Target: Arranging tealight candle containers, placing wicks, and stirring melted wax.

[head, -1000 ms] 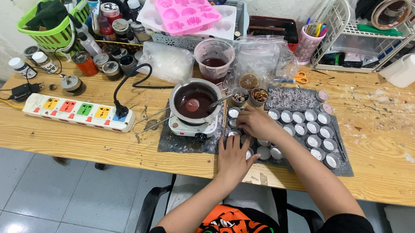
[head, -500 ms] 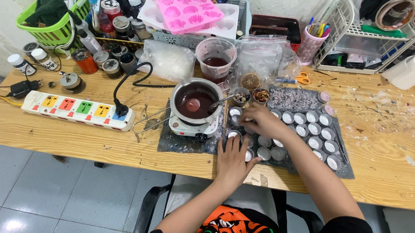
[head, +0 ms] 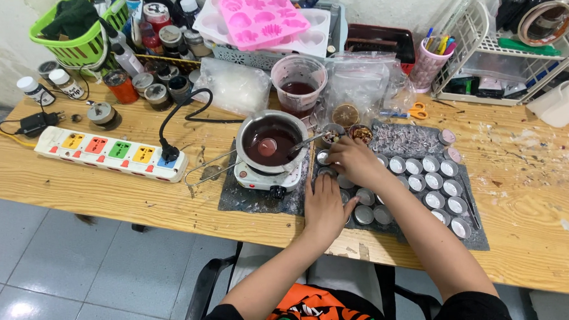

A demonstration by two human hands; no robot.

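Right hand: fingers curled down over the top-left corner of the rows of small round metal cups, fingertips bunched at one cup near the pot. Whether they pinch that cup or only touch it cannot be told; the fingers hide it. Left hand: flat, palm down, fingers spread, pressing on the cups at the near-left corner of the dark mat. It grips nothing.

Cups: shallow silver tins, set in slanted rows across the mat, most showing pale contents. Mat lies on the wooden table, right of centre.

Just left of the hands: a small metal melting pot with dark red liquid, sitting on a white hot plate on its own dark mat. A spoon handle leans from the pot toward the right hand.

Behind the pot: a clear plastic measuring cup with dark red liquid, clear plastic bags, orange-handled scissors.

Further left: white power strip with coloured sockets, one black plug in. Back-left: green basket, cluster of jars and bottles. Back centre: pink silicone mould. Back-right: white wire rack, pink pen cup.
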